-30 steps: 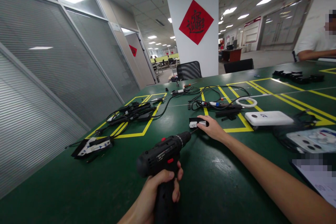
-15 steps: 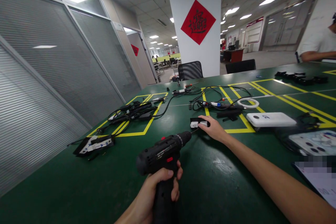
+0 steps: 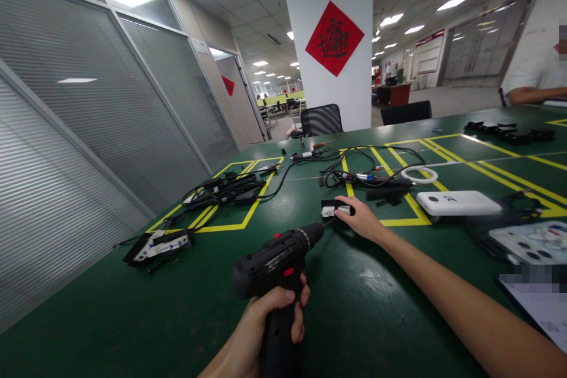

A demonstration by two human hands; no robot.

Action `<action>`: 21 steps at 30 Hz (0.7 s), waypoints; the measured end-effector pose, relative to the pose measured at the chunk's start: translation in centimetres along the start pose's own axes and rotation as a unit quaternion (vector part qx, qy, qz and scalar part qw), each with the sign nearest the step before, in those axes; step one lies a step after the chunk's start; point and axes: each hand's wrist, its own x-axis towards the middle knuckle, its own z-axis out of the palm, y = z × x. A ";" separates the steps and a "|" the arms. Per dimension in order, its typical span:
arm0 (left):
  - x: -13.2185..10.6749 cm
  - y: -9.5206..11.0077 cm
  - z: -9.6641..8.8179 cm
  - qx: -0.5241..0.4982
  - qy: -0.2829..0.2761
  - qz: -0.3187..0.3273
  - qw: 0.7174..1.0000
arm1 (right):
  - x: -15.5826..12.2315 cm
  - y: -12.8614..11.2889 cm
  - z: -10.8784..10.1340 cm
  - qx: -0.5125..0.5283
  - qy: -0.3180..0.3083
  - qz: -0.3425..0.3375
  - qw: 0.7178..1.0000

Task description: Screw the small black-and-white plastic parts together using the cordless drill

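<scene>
My left hand [image 3: 279,313] is wrapped round the handle of a black cordless drill [image 3: 279,260], with the thumb across its back. The drill points away and to the right, and a thin bit [image 3: 328,222] sticks out of its chuck. The bit's tip is close to the lower edge of a small black housing with white and silver cylindrical parts [image 3: 330,211]; whether they touch I cannot tell. My right hand [image 3: 361,217] grips this housing from its right end, thumb in front and fingers over the top.
Yellow tape marks the green table [image 3: 354,307]. Bundled black cables [image 3: 225,189] lie at left, near a black-and-white part [image 3: 159,245]. Behind the housing are a pen-like tool [image 3: 372,178] and a white ring [image 3: 419,175]. A white box [image 3: 458,203] stands at right; a person [image 3: 531,82] sits beyond.
The drill and my left hand have shifted very slightly to the right. My right hand and the housing have hardly moved.
</scene>
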 end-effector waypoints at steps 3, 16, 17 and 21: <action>0.0 -0.1 -0.2 -0.004 -0.009 0.003 1.000 | 0.0 0.0 0.1 -0.002 0.003 -0.001 1.000; -0.1 -0.1 -0.2 -0.010 -0.007 -0.002 1.000 | 0.0 0.2 0.1 -0.006 0.003 -0.005 1.000; -0.1 -0.1 -0.2 -0.010 -0.005 -0.002 1.000 | 0.0 0.2 0.1 -0.006 0.003 -0.005 1.000; 0.0 0.1 0.1 -0.013 0.015 -0.004 1.000 | 0.0 0.2 0.1 -0.005 0.008 -0.008 1.000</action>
